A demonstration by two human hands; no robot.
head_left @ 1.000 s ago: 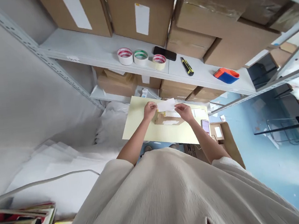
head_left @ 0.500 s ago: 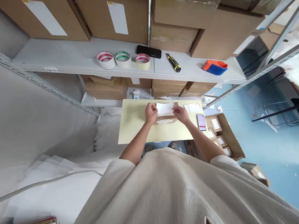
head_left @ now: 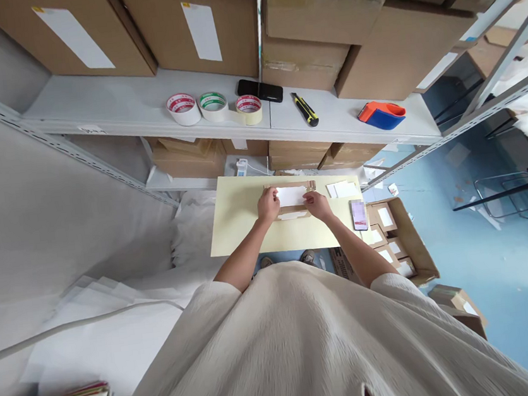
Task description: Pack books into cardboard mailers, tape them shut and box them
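Note:
A small flat cardboard box (head_left: 301,208) lies on the pale yellow tabletop (head_left: 236,226) in front of me, with a white label on its near side. Over its top is a white paper slip (head_left: 291,195). My left hand (head_left: 268,205) pinches the slip's left end, fingers closed. At the right end, the closed fingers of my right hand (head_left: 317,204) grip it too. I cannot tell whether the slip touches the box all along. Several white paper slips (head_left: 342,189) lie to the right of my right hand, and a lit phone (head_left: 359,215) is below them.
Above the table, a grey shelf (head_left: 139,104) holds tape rolls (head_left: 214,106), a black phone (head_left: 260,91), a utility knife (head_left: 305,109), an orange-and-blue tape dispenser (head_left: 381,114) and large cartons (head_left: 191,25). An open carton (head_left: 416,238) of small boxes stands right of the table.
Both hands have brought the white slip slightly nearer to me, so the box's far edge now shows beyond it. The camera view has shifted a little.

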